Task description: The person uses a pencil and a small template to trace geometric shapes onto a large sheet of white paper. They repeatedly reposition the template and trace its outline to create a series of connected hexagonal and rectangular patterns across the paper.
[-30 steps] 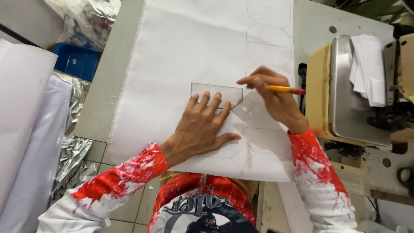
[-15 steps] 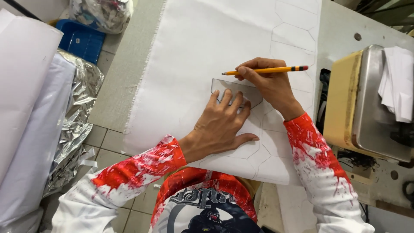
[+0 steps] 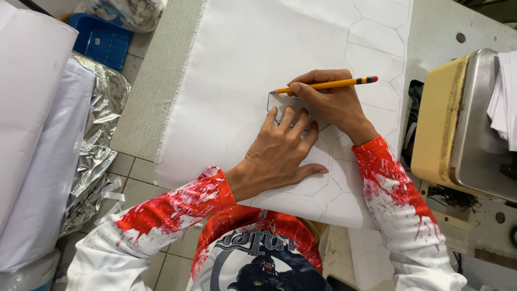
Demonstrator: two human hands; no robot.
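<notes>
A sheet of white fabric [image 3: 258,64] lies flat on the table, with hexagon outlines drawn along its right side. My left hand [image 3: 280,153] presses flat, fingers spread, on a clear hexagon template [image 3: 276,102] that rests on the fabric. My right hand [image 3: 331,102] grips a yellow pencil [image 3: 328,84] with a red eraser end. The pencil tip touches the fabric at the template's upper left corner. Most of the template is hidden under both hands.
A sewing machine [image 3: 463,124] with a cream body and metal plate stands at the right, white cloth pieces [image 3: 503,97] on top. At the left are white fabric rolls [image 3: 32,134], silver foil wrap [image 3: 99,134] and a blue crate [image 3: 99,40] on the tiled floor.
My right hand has swung the pencil from the template's right side up and over to its upper left corner. The left hand stays pressed on the template.
</notes>
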